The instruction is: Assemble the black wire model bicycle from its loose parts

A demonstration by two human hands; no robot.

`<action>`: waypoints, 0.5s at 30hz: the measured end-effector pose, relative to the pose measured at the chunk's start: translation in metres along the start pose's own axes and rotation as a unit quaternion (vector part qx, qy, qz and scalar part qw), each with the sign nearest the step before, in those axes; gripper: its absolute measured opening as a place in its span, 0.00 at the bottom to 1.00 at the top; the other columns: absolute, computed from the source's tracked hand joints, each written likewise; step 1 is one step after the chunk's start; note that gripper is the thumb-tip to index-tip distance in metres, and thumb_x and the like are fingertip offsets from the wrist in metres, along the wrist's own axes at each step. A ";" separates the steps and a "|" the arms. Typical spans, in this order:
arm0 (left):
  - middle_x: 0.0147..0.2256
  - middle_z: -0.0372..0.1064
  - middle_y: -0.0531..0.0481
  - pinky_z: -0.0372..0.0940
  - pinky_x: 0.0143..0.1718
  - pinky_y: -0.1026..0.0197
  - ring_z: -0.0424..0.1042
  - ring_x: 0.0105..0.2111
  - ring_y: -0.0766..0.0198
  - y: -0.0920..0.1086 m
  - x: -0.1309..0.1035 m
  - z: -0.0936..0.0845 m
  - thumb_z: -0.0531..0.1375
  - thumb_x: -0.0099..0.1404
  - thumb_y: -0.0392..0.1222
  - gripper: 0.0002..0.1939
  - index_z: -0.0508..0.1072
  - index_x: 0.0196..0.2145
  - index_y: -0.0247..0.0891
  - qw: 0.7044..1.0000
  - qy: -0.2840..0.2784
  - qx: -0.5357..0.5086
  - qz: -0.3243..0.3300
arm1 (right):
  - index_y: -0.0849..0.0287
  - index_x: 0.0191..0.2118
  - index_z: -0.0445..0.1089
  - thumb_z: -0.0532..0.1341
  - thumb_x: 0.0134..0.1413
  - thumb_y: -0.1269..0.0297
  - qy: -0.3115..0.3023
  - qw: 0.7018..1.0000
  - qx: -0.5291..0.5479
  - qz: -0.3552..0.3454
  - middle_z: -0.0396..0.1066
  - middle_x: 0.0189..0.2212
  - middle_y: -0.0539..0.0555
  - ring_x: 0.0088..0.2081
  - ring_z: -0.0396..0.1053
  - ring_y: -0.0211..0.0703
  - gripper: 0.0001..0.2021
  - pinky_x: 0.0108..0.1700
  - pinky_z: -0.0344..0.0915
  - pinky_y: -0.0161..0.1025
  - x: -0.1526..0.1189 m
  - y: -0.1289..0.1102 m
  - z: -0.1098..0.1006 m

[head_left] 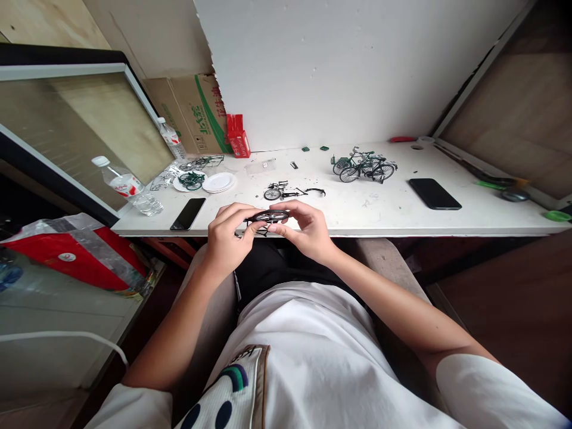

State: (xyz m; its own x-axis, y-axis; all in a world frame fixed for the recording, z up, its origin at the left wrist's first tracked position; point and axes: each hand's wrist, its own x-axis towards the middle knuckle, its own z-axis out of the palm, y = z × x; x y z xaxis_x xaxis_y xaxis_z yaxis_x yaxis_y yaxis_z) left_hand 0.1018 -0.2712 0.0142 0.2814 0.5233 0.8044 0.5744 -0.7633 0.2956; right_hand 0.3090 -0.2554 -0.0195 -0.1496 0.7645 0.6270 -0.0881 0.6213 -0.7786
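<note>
Between my two hands, at the table's front edge, is a small black model bicycle part with a spoked wheel [271, 215] lying nearly flat. My left hand [229, 235] is closed on its left side, thumb below and fingers above. My right hand [309, 229] pinches the wheel's right side with thumb and fingers. Thin black frame pieces show under the wheel, partly hidden by the fingers. Just beyond lie a loose model wheel [272, 192] and a curved black mudguard piece [316, 191]. Assembled model bicycles [364, 167], green and black, stand farther right.
On the white table [286, 223] are two phones, one black [434, 193] and one at left [188, 213]. White plates [218, 182], green bicycle parts [192, 180], a tilted water bottle [127, 186] and a red box [238, 137] are at left.
</note>
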 end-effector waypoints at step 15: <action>0.44 0.80 0.47 0.75 0.51 0.55 0.80 0.45 0.58 0.023 -0.001 -0.005 0.69 0.68 0.35 0.14 0.83 0.50 0.45 0.999 0.046 -0.013 -0.001 | 0.49 0.54 0.70 0.77 0.53 0.46 0.127 0.986 -0.074 -0.082 0.75 0.51 0.56 0.53 0.74 0.52 0.28 0.48 0.73 0.48 -0.002 -0.013 0.002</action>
State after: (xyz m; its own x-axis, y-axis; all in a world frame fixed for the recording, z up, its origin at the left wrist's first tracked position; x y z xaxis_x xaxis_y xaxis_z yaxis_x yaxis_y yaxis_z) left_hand 0.1110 -0.2914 0.0233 0.2073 0.4892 0.8472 0.5549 -0.7720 0.3100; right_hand 0.3084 -0.2656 -0.0106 0.1088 0.6587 0.7445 0.0565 0.7437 -0.6661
